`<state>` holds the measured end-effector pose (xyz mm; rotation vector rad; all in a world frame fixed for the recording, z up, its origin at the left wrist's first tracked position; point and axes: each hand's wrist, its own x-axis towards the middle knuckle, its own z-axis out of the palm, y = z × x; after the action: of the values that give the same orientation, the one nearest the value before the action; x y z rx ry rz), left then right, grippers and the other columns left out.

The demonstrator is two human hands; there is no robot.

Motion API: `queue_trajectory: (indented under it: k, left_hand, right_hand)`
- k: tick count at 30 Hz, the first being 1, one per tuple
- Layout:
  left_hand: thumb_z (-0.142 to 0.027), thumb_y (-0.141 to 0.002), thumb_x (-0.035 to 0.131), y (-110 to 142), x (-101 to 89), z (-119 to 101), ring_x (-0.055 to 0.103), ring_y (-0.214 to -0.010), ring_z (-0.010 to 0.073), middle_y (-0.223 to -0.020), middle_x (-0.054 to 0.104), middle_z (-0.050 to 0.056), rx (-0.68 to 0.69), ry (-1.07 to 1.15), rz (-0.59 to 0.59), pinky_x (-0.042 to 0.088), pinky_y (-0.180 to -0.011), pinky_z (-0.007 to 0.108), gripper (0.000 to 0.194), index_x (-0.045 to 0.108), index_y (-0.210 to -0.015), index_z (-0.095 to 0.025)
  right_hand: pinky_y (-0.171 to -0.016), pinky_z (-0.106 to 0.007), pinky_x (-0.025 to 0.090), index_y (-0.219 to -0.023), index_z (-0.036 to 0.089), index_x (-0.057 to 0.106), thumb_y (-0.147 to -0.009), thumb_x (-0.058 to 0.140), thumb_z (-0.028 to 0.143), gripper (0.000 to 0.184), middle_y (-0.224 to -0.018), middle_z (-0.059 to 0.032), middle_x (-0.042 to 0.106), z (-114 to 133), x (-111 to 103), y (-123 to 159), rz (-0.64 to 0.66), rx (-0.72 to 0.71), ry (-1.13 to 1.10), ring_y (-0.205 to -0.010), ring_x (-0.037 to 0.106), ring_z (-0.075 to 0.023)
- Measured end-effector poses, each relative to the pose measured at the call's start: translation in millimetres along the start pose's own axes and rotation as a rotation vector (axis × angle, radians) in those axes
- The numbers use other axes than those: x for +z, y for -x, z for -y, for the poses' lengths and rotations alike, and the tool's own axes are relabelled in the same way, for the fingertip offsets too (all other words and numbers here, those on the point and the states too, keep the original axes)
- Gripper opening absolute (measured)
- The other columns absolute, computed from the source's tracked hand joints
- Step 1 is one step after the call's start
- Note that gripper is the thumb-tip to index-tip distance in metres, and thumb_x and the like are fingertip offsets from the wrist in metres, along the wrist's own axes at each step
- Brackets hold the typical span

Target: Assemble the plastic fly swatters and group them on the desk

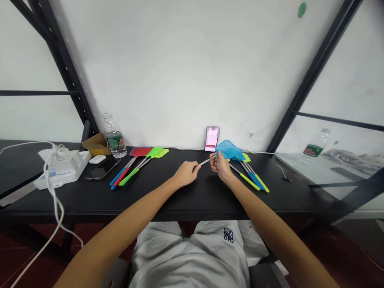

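Both hands hold one fly swatter with a blue mesh head (228, 149) and a thin metal shaft, above the middle of the black desk (168, 200). My left hand (186, 173) is closed round the handle end, which its fingers hide. Where the head joins the shaft, my right hand (221, 166) pinches it. Just right of that hand lie several swatters with blue and yellow-green handles (250, 182), their heads partly covered by the held one. Farther left rests another group, with a red head (141, 151), a green head (155, 152) and red, blue and green handles.
A water bottle (115, 138), an open cardboard box (96, 145), a white earbud case (97, 159) and a dark phone (103, 168) sit on the left. Beyond them stands a white charger with cables (64, 162). A lit phone (212, 137) leans at the wall.
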<state>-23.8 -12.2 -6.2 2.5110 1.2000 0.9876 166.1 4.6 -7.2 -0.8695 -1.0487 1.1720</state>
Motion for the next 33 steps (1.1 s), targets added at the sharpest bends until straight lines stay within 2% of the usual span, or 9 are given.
queue_trajectory:
  k: [10, 19, 22, 25, 27, 33]
  left_hand:
    - [-0.028, -0.092, 0.045, -0.1, -2.7, -8.6, 0.052, -0.057, 0.0131, -0.061, 0.061, 0.001, -0.067, 0.083, 0.026, 0.034, -0.059, 0.025, 0.029, 0.064, -0.072, -0.017]
    - [-0.024, -0.089, 0.048, -3.4, -0.6, -7.5, 0.054, -0.059, 0.0125, -0.064, 0.064, 0.001, -0.062, 0.122, 0.021, 0.036, -0.061, 0.025, 0.026, 0.065, -0.07, -0.017]
    - [-0.025, -0.09, 0.047, -3.4, -0.7, -8.7, 0.054, -0.06, 0.0128, -0.065, 0.064, 0.001, -0.06, 0.127, 0.006, 0.037, -0.062, 0.025, 0.027, 0.065, -0.072, -0.017]
    - [-0.029, -0.093, 0.044, -2.4, -1.3, -9.8, 0.054, -0.06, 0.0134, -0.065, 0.063, 0.001, -0.047, 0.12, -0.011, 0.036, -0.061, 0.025, 0.03, 0.064, -0.075, -0.017]
    - [-0.03, -0.094, 0.042, -1.6, -1.8, -9.0, 0.054, -0.06, 0.0137, -0.065, 0.062, 0.001, -0.037, 0.106, -0.006, 0.035, -0.061, 0.026, 0.031, 0.063, -0.075, -0.018]
    - [-0.031, -0.095, 0.042, -1.2, -2.6, -1.5, 0.054, -0.059, 0.0135, -0.064, 0.061, 0.001, -0.02, 0.074, 0.028, 0.035, -0.06, 0.025, 0.031, 0.062, -0.074, -0.018]
  right_hand:
    - [-0.035, -0.019, 0.019, -0.081, 0.02, 0.056, -0.086, 0.049, 0.065, 0.046, -0.052, 0.0031, 0.048, -5.7, 2.6, 5.3, 0.063, -0.076, 0.072, -0.035, 0.033, -0.0064]
    - [-0.036, -0.019, 0.022, -0.08, 0.019, 0.058, -0.087, 0.048, 0.065, 0.047, -0.055, 0.002, 0.05, -6.6, 6.1, 7.5, 0.09, -0.104, 0.08, -0.038, 0.035, -0.0068]
    - [-0.035, -0.02, 0.022, -0.074, 0.02, 0.054, -0.087, 0.052, 0.062, 0.044, -0.053, 0.0029, 0.047, -3.9, 8.1, 7.3, 0.078, -0.136, 0.12, -0.038, 0.033, -0.0068]
    - [-0.035, -0.019, 0.02, -0.063, 0.021, 0.043, -0.084, 0.062, 0.054, 0.044, -0.05, 0.0055, 0.037, -0.3, 9.0, 7.0, 0.048, -0.161, 0.102, -0.039, 0.029, -0.0054]
    - [-0.035, -0.018, 0.018, -0.06, 0.021, 0.038, -0.083, 0.065, 0.05, 0.045, -0.049, 0.0067, 0.033, 1.8, 8.6, 7.2, 0.062, -0.119, 0.078, -0.039, 0.026, -0.0045]
    - [-0.036, -0.017, 0.014, -0.06, 0.021, 0.038, -0.081, 0.065, 0.046, 0.043, -0.045, 0.0084, 0.03, 4.1, 6.0, 8.0, 0.102, 0.035, 0.093, -0.037, 0.025, -0.0039]
